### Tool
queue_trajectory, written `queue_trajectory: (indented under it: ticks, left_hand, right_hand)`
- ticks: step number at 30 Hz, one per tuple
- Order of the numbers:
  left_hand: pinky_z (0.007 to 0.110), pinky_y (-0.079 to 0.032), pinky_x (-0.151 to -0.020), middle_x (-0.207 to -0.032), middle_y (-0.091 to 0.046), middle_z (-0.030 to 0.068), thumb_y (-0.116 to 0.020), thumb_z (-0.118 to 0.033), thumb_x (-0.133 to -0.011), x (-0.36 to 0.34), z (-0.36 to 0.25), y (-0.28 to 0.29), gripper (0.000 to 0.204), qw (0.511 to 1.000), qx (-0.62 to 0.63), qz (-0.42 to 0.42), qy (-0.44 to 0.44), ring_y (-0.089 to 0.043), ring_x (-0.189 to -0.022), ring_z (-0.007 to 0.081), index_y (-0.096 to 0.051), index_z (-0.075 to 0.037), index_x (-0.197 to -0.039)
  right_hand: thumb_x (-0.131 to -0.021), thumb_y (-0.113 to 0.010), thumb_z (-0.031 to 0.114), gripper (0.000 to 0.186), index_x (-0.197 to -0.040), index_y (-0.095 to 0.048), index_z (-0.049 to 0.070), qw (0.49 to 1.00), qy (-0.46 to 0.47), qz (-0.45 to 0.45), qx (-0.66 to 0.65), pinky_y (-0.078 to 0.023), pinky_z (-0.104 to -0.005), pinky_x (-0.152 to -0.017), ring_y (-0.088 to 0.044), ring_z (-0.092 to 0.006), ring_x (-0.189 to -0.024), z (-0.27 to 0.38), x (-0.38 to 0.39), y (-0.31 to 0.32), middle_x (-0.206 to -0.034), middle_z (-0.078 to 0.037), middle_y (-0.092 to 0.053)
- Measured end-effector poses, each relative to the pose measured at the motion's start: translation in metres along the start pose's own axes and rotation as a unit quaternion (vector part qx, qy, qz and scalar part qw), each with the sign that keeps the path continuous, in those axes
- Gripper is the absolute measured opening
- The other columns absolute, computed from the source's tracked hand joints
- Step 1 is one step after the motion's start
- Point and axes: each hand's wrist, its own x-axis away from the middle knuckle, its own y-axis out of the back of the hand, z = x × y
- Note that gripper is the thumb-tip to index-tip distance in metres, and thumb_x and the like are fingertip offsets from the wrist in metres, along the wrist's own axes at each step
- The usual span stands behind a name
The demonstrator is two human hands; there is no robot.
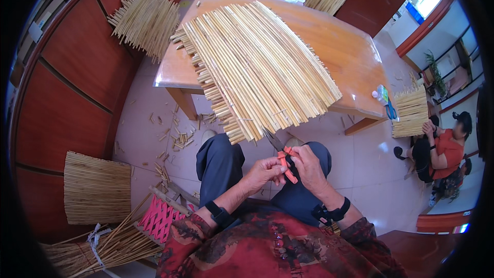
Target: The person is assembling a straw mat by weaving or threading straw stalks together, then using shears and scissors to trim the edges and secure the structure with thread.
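Note:
My right hand [307, 167] is closed about the handle end of a pair of scissors [275, 142] with dark blades and orange-red wrapping on the grips. My left hand [263, 174] pinches a part of the same orange-red wrapping. The blades point up and away from me, their tips at the near edge of a mat of straw-coloured reed stalks [252, 67]. That mat lies on the wooden table [355, 62] and juts over its front edge toward my knees. Shorter stalk ends stick out along its left side.
Cut stalk bits [180, 139] litter the floor. Another mat [98, 188] and a tied stalk bundle [98, 249] are at lower left, beside a pink-woven stool [159, 220]. Blue-handled scissors [391, 109] lie at the table's right corner. A person in orange [446, 152] sits at right.

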Motion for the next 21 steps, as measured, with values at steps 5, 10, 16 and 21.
queue_trajectory:
  ticks: [5, 10, 16, 21]
  left_hand:
    - [0.018, -0.045, -0.052, -0.079, -0.06, 0.0031, -0.055, -0.022, -0.086, -0.005, 0.002, 0.004, 0.022, 1.0, -0.002, 0.0, -0.002, -0.056, -0.061, 0.0065, -0.056, -0.003, -0.098]
    - [0.018, -0.045, -0.053, -0.082, -0.061, 0.0046, -0.054, -0.022, -0.086, -0.006, 0.001, 0.006, 0.022, 1.0, 0.016, 0.008, -0.005, -0.057, -0.063, 0.0072, -0.055, -0.003, -0.098]
    - [0.021, -0.049, -0.061, -0.086, -0.061, 0.0082, -0.052, -0.021, -0.088, -0.01, 0.0, 0.01, 0.023, 0.999, 0.032, 0.021, -0.015, -0.059, -0.072, 0.0103, -0.054, -0.001, -0.101]
    - [0.025, -0.051, -0.07, -0.092, -0.06, 0.0104, -0.05, -0.02, -0.089, -0.013, -0.002, 0.007, 0.025, 0.998, 0.049, 0.031, -0.02, -0.06, -0.078, 0.0142, -0.052, 0.0, -0.103]
  right_hand:
    - [-0.077, -0.05, -0.001, 0.022, -0.099, -0.048, 0.0, 1.0, 0.006, 0.015, 0.016, -0.042, -0.0385, -0.069, -0.052, -0.036, -0.08, -0.003, -0.007, 0.002, -0.088, -0.018, -0.049]
    - [-0.077, -0.05, 0.0, 0.022, -0.099, -0.048, 0.0, 0.999, 0.015, 0.025, 0.034, -0.042, -0.0387, -0.068, -0.052, -0.0357, -0.08, -0.003, -0.012, 0.004, -0.088, -0.018, -0.048]
    - [-0.078, -0.051, 0.003, 0.023, -0.101, -0.048, 0.002, 0.997, 0.021, 0.045, 0.059, -0.043, -0.0386, -0.068, -0.052, -0.0351, -0.081, -0.005, -0.018, 0.003, -0.09, -0.017, -0.048]
    - [-0.077, -0.059, 0.018, 0.033, -0.104, -0.047, 0.003, 0.992, -0.032, 0.075, 0.096, -0.044, -0.0382, -0.069, -0.053, -0.0348, -0.081, 0.017, -0.02, 0.011, -0.091, -0.016, -0.048]
